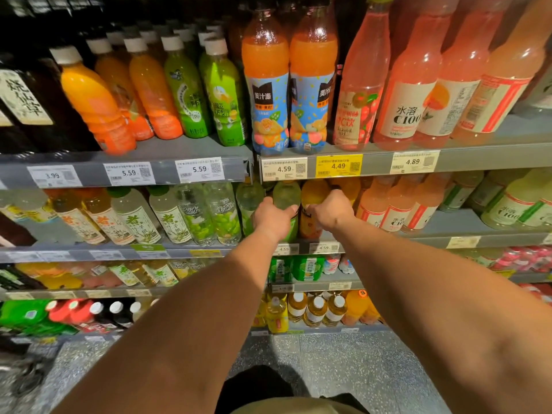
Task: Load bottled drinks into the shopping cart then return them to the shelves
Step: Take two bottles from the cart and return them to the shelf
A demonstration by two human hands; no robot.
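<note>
Two bottles gripped on shelf, left hand (273, 218) round green bottle (286, 196), right hand (330, 211) round orange bottle (313, 195)

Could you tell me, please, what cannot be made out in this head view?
- Caps of the green bottle and orange bottle: hidden by the grey shelf edge.
- Both labels: covered by the left hand and right hand.
- Shopping cart: not in frame.
- Small price-tag print: too small.
</note>
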